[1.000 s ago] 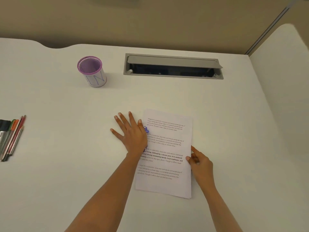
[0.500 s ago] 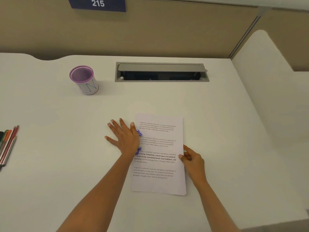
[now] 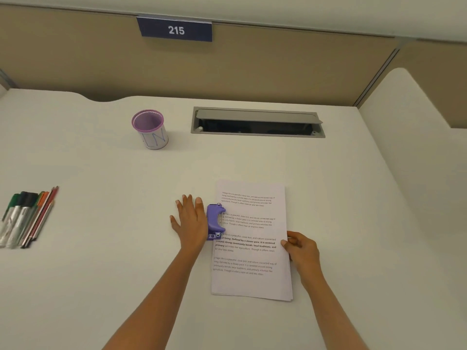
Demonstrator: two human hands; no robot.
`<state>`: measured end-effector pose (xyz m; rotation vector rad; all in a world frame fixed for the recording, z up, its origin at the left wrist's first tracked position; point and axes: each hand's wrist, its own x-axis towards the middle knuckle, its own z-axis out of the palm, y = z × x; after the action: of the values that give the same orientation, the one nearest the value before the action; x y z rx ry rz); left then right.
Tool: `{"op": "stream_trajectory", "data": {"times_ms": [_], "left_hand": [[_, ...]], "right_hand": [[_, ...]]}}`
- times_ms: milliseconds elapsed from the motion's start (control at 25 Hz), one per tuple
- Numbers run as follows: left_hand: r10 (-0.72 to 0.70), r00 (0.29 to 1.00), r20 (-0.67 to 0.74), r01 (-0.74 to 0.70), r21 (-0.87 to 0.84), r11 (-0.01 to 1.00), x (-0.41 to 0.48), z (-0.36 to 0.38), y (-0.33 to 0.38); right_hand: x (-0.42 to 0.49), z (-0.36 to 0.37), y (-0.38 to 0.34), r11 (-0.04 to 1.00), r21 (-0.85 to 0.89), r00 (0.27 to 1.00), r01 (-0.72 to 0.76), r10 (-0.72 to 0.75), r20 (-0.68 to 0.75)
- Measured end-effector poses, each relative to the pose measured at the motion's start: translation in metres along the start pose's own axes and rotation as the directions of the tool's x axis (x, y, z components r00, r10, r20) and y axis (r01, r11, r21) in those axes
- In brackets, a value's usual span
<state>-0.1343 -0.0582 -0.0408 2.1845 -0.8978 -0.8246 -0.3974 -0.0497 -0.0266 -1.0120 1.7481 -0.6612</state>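
— Where is the punch (image 3: 215, 221) found?
— It is set on the left edge of the papers (image 3: 252, 238), touched by the flat, straight-fingered left hand (image 3: 190, 221).
— And the right hand (image 3: 302, 251)?
— The right edge is pinched by it (thumb on top).

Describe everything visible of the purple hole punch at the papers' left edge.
The purple hole punch is a small tool, plastic by its look, with a silvery metal strip along the side facing the sheets and small metal rivets near its near end. It lies flat on the white desk, its length along the left edge of the printed paper stack, whose edge appears tucked into its slot. The left hand, fingers straight, rests against its left side and hides part of it. Nothing else touches it.
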Motion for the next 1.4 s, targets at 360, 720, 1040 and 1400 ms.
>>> {"op": "stream_trajectory", "data": {"times_ms": [360, 720, 1040, 1400], "left_hand": [[0.23, 0.965, 0.13, -0.256, 0.242, 0.936, -0.024, -0.003, -0.008], [0.209, 0.965, 0.158, -0.243, 0.249, 0.938, -0.028, 0.005, -0.001], [0.196, 0.972, 0.126, -0.217, 0.178, 0.96, -0.021, 0.001, -0.001], [0.31, 0.948, 0.074, -0.317, 0.108, 0.942, -0.021, -0.004, 0.013]], "right_hand": [[0.005, -0.004, 0.006, 0.995, 0.098, 0.999, -0.034, 0.03, 0.041], [0.005, -0.017, 0.011, 0.985, 0.162, 0.998, -0.057, 0.053, 0.029], [0.011, -0.037, 0.019, 0.983, 0.175, 0.999, -0.048, 0.051, -0.015], [0.007, -0.066, 0.013, 0.954, 0.301, 1.0, 0.005, -0.006, 0.0]]}}
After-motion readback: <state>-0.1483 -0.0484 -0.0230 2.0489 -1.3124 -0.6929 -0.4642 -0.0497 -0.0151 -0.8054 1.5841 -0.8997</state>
